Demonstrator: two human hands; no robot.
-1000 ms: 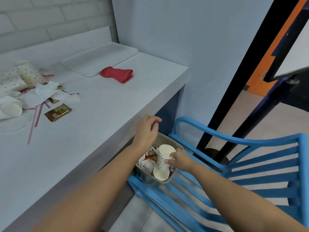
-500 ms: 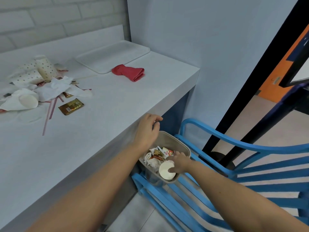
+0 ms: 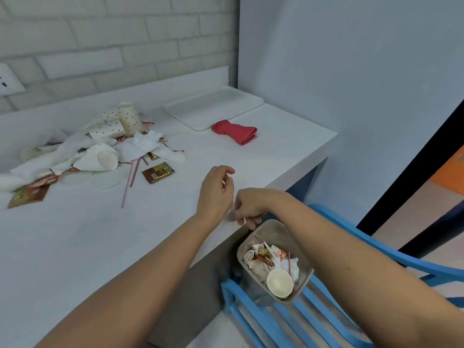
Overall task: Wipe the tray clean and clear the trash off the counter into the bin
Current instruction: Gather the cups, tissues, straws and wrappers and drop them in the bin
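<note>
My left hand (image 3: pixel 216 192) hovers over the white counter (image 3: pixel 75 234) near its front edge, fingers loosely curled and holding nothing. My right hand (image 3: pixel 248 207) is just beside it at the counter's edge, fingers curled downward over the beige bin (image 3: pixel 276 233), and I see nothing in it. The bin stands on a blue chair and holds wrappers, tissue and a white paper cup (image 3: pixel 279 283). A pile of trash (image 3: pixel 100 146) lies at the back left: dotted cups, tissues, lids, straws (image 3: pixel 130 179) and a gold sachet (image 3: pixel 157 172). The white tray (image 3: pixel 213 106) sits in the back corner, with a red cloth (image 3: pixel 234 131) in front of it.
The blue slatted chair (image 3: pixel 351 247) stands against the counter's right end, below its edge. A pale wall closes the right side of the counter and a brick wall the back. A wall socket (image 3: pixel 7 80) is at the far left.
My right hand let go of the paper cup in the bin and rose to the counter's edge. My left hand left the bin's rim and moved up over the counter.
</note>
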